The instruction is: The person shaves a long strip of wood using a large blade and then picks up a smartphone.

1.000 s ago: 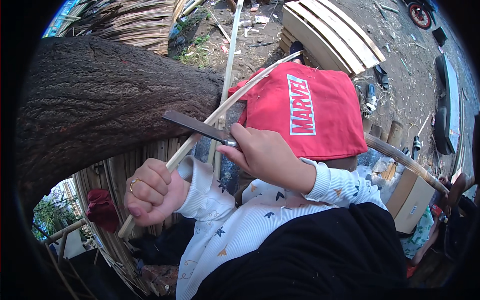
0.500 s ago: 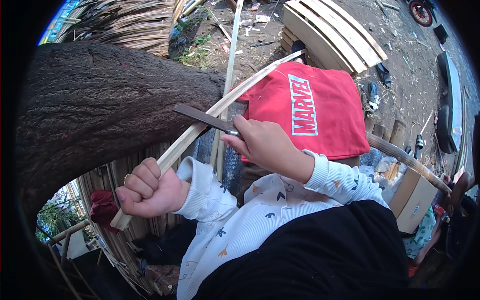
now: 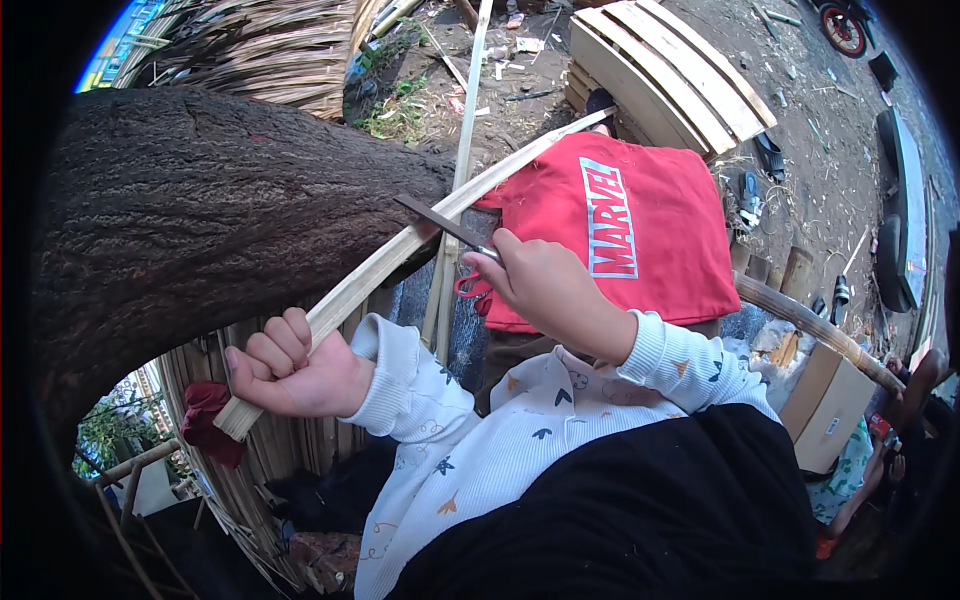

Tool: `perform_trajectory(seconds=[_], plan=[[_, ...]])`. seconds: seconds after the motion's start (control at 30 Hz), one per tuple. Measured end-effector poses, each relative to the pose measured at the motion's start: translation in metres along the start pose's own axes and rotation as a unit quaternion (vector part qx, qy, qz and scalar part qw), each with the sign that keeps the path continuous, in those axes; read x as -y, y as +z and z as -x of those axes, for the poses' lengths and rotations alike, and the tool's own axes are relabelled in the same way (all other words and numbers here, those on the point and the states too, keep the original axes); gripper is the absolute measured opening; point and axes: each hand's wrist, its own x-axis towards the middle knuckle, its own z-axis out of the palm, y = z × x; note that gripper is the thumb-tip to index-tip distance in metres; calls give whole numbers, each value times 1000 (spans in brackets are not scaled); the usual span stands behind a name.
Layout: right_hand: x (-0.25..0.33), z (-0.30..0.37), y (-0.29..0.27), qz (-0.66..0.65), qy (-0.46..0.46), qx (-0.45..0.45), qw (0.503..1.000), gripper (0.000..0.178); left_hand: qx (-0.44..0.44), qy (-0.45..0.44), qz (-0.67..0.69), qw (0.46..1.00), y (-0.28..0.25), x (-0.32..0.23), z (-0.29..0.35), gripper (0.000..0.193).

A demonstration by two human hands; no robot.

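A long pale strip of split bamboo or wood [image 3: 375, 268] slants from lower left to upper right, its far part resting by the red cloth. My left hand [image 3: 300, 368] is closed round its near end. In my right hand [image 3: 548, 285] is a knife [image 3: 442, 222] with a dark flat blade, lying across the strip about midway along it. The handle is mostly covered by my fingers. A red cloth [image 3: 540, 215] with a printed panel lies over my lap, under and beside the strip's far half.
A thick tree trunk [image 3: 230, 200] runs along the left, close to the strip. Another long thin strip [image 3: 465, 130] crosses beneath it. Slatted wooden crate [image 3: 650, 75] stands ahead, a cardboard box [image 3: 828, 405] at right. A bamboo pole [image 3: 815, 325] passes on the right.
My right hand and the knife have slid a little farther along the strip, to the right. The strip's near end has shifted slightly up and left with my left hand.
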Motion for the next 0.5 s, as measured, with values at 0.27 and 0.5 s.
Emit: perform_trajectory(seconds=[0.27,0.5], plan=[[-42,-35,14,74,81,-101,989,43,-32,-12,-37,999,15,2,12,49],[21,2,0,-49,-52,24,997,39,-64,15,-36,997,18,-2,11,49]])
